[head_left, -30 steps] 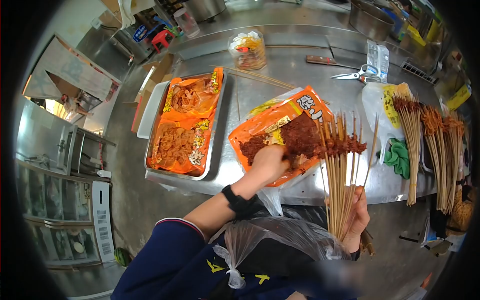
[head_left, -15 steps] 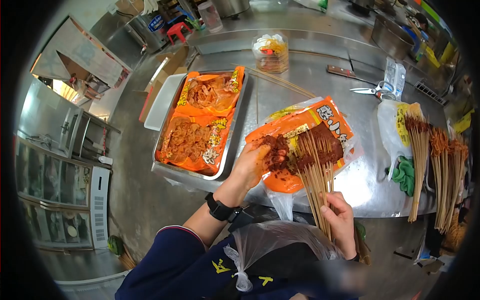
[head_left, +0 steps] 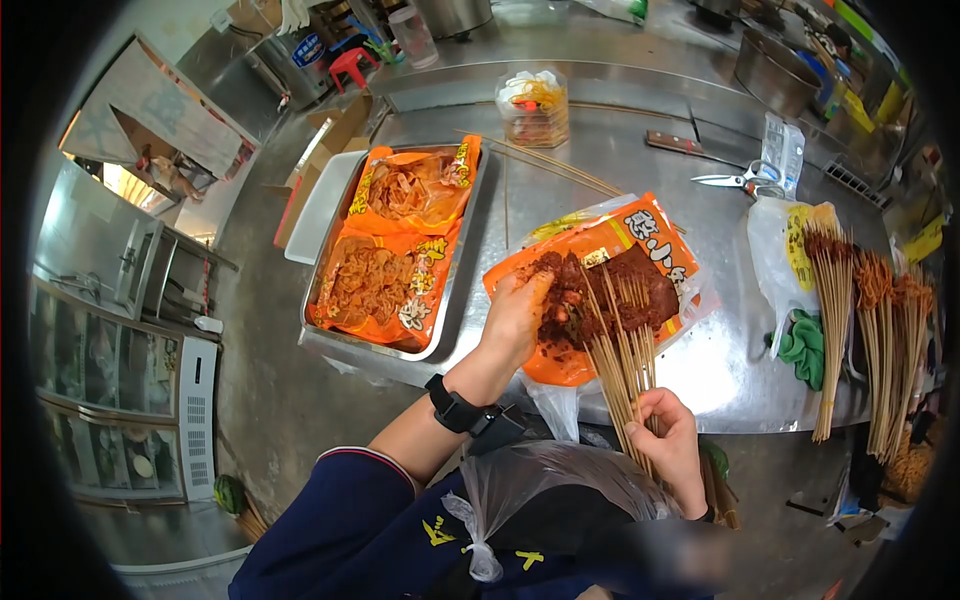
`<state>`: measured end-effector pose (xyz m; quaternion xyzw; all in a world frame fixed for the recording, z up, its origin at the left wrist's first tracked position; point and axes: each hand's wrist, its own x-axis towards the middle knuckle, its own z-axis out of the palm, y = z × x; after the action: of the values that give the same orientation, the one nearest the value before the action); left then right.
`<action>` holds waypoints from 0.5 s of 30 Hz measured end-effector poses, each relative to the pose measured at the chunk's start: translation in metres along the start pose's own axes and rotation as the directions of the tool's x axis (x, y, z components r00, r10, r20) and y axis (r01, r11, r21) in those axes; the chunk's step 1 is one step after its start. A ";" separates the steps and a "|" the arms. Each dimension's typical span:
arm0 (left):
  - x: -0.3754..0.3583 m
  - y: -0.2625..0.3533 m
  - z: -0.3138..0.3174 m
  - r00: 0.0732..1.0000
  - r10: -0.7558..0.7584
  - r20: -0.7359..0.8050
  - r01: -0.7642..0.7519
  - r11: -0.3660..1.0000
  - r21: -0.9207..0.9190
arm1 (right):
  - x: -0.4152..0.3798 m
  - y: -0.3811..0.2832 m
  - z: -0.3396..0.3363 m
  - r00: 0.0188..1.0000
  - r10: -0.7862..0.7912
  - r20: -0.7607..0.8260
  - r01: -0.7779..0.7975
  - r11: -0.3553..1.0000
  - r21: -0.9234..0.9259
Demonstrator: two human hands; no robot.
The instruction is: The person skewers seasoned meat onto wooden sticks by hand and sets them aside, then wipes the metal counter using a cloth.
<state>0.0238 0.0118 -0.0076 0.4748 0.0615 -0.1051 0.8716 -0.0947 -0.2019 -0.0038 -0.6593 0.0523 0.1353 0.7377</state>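
Note:
An orange printed food bag (head_left: 560, 372) lies on the steel table, with dark red, chili-coated food (head_left: 640, 290) on top of it. My left hand (head_left: 515, 315), smeared with sauce, has its fingers closed around a clump of this red food at the bag's left side. Several bamboo skewers (head_left: 625, 385) fan out over the bag, their upper ends reaching into the red food. Near the table's front edge, my right hand (head_left: 667, 440) grips the skewers by their lower parts, thumb and fingers pinched together.
To the left, a metal tray (head_left: 440, 335) holds two orange food packs. Finished-looking skewer bundles (head_left: 830, 330) lean at the right beside a green cloth (head_left: 802, 350). Scissors (head_left: 745, 180), a wooden-handled knife (head_left: 672, 143) and a plastic tub (head_left: 533, 110) sit farther back.
My left hand has shifted slightly, its fingers turned more into the red food. My right hand has moved a little left on the skewers, which now spread differently. The view shifted slightly.

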 end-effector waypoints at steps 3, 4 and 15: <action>0.001 0.000 0.001 1.000 0.015 0.007 -0.014 0.999 -0.042 | 0.002 0.004 -0.004 0.999 -0.035 0.034 0.036 0.999 -0.030; 0.001 0.000 0.002 1.000 0.013 0.007 -0.013 0.999 -0.041 | 0.002 0.004 -0.004 0.999 -0.033 0.033 0.034 0.999 -0.029; -0.006 0.006 0.021 0.971 0.238 0.036 -0.240 0.949 0.202 | 0.002 0.004 -0.004 1.000 0.022 0.011 -0.022 1.000 -0.012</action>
<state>0.0195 -0.0020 0.0094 0.5654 -0.0125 -0.0072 0.8247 -0.0934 -0.2047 -0.0091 -0.6622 0.0548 0.1475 0.7326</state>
